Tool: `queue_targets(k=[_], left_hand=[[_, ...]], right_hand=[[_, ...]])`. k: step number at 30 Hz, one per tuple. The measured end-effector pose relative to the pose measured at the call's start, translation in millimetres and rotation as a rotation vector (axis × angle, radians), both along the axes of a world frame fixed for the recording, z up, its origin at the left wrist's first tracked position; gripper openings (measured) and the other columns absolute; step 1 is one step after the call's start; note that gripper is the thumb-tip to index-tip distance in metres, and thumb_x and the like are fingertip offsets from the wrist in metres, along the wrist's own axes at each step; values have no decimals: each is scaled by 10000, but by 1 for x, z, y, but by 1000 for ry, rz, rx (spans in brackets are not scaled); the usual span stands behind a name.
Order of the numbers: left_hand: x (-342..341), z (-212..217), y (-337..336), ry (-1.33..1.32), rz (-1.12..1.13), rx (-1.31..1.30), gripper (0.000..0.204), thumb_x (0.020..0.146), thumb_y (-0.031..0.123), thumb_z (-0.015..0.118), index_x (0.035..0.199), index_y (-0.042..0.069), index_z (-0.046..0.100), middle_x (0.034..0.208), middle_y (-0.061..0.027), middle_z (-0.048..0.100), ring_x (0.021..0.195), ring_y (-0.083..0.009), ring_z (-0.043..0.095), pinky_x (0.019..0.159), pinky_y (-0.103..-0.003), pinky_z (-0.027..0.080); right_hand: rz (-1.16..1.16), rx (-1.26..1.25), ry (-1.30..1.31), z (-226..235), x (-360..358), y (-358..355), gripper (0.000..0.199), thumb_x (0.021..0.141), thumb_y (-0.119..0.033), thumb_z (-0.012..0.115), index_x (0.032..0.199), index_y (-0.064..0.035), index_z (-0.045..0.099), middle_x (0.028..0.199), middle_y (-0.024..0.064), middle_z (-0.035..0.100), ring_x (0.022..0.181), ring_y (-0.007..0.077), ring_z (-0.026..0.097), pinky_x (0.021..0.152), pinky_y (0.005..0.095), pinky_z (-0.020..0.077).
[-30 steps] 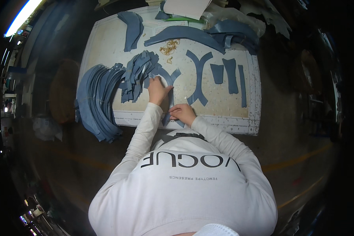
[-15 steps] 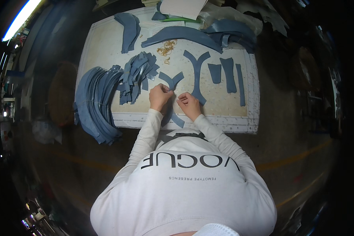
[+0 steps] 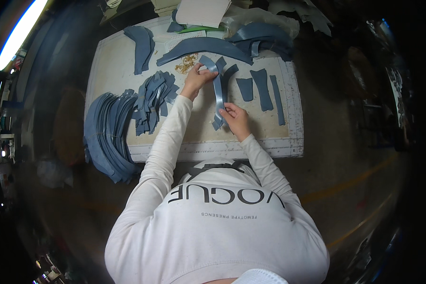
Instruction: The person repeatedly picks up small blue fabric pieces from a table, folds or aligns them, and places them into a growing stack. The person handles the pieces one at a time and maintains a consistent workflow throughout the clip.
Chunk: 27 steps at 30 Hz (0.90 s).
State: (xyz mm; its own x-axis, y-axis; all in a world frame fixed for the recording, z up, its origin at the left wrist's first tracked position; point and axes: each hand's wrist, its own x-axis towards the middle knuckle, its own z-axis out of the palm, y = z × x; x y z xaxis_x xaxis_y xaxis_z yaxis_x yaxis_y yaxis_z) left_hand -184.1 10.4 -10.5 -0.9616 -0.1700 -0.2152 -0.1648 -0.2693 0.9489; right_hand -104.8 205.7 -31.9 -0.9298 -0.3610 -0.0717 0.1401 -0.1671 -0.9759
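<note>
Long, narrow blue-grey leather strip with a forked upper end [image 3: 217, 90]: centre of the frame, slightly above middle, stretched lengthwise over the desk [image 3: 113, 71], a pale cutting mat with a ruled border. Upper end pinched in the left hand [image 3: 197, 78], grip clamped on the strip near the fork. Lower end pinched in the right hand [image 3: 236, 120], grip likewise clamped on the strip.

Second forked blue-grey piece [image 3: 229, 75]: just right of the held strip, partly behind it.

Three short tapered blue-grey pieces [image 3: 261, 89]: right of centre, side by side on the mat, apart from one another.

Loose heap of small blue-grey cut pieces [image 3: 151, 99]: left of centre, just beside the left forearm.

Thick fanned stack of curved blue-grey pieces [image 3: 106, 135]: far left, overhanging the mat's lower left edge.

Long curved blue-grey band [image 3: 201, 46]: upper centre.

Single curved blue-grey piece [image 3: 142, 42]: upper left.

Small cluster of gold-coloured metal fittings [image 3: 187, 64]: just above the left hand.
</note>
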Motion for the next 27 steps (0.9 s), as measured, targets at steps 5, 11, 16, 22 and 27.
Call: queue_targets(k=[5,11,16,22,27], left_hand=[[-43,-27,14,-113,-36,-184,603,728,58,755,1197,-79,402,858,-84,649,770,-140,631,696,-236,511],[-18,-39,13,-102,263,-928,335,708,232,717,920,-20,656,795,-109,688,720,-187,668,698,-282,515],[38,-36,21,-64,116,-945,329,771,188,612,1060,31,627,840,-136,688,796,-238,674,737,-312,517],[73,-38,57,-142,-30,-537,424,814,102,581,1217,-3,500,1056,-147,641,902,-220,649,771,-287,513],[76,-17,25,81,144,-676,394,759,151,623,1126,16,574,1006,-185,640,908,-295,634,812,-350,495]], right_hand=[[-106,189,92,-42,-24,0,354,801,-46,655,1141,18,580,776,74,670,663,96,618,611,238,491],[-146,365,68,-65,-24,-1,360,769,-57,674,1119,-9,606,742,105,675,630,168,652,612,278,510],[-94,605,240,-42,-15,9,328,784,-90,650,1102,-15,614,957,158,644,784,218,658,677,318,515],[-56,502,146,-31,-36,0,414,818,-116,628,1210,-21,537,1123,176,594,982,246,621,818,320,501],[-112,596,291,-15,-39,5,412,819,-82,615,1224,-87,545,1123,145,572,998,256,588,789,335,516]])
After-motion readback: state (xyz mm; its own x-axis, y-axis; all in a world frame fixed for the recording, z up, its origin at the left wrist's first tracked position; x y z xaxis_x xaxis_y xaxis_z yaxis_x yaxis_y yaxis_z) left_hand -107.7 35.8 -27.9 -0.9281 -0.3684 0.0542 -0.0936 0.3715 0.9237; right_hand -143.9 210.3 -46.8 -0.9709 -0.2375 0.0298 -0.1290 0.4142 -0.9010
